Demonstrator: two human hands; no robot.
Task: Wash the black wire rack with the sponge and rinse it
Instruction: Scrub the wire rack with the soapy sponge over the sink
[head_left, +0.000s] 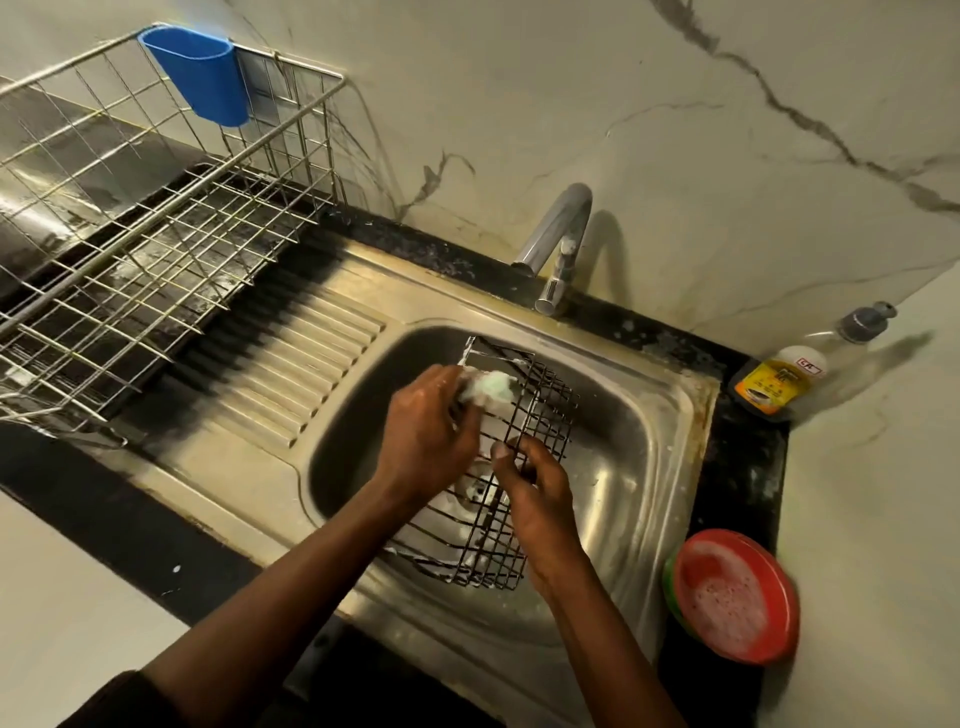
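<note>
The black wire rack (540, 415) is a basket of thin black bars, held tilted over the steel sink basin (639, 467). My left hand (426, 431) grips a soapy green sponge (491, 391) and presses it against the rack's upper part. My right hand (535, 499) pinches the rack's bars near its middle, thumb on top. White foam clings to the rack's top edge and lower corner. The sink drain shows through the bars beneath the rack.
A chrome tap (558, 244) stands behind the basin, with no water running. A silver dish rack (156, 234) with a blue cup (205, 75) sits on the ribbed drainboard at left. A soap dispenser (795, 374) and a red bowl of suds (735, 597) stand at right.
</note>
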